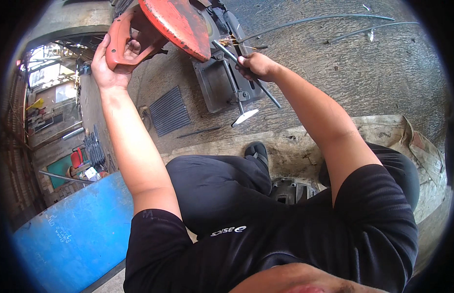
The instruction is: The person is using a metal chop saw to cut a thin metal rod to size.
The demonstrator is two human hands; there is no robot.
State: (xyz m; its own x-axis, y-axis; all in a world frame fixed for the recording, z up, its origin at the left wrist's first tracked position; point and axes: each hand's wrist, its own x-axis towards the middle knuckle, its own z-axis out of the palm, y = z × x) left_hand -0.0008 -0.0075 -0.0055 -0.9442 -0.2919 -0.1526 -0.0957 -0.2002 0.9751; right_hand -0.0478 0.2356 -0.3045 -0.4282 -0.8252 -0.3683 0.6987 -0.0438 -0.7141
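My left hand is wrapped round the orange-red handle of a cut-off saw at the upper left. The saw's worn red guard hides its disc. Small orange sparks show just right of the guard. In my right hand, closed round it, is a thin grey metal rod. The rod slants, its far end beside the sparks and its near end pointing down right. Under it sit the saw's grey base and a vise screw with a pale crank handle.
Cut rods lie side by side on the floor left of the base, with a single rod nearer me. Long rods stretch across the floor at upper right. A worn sheet lies by my legs. A blue panel stands at lower left.
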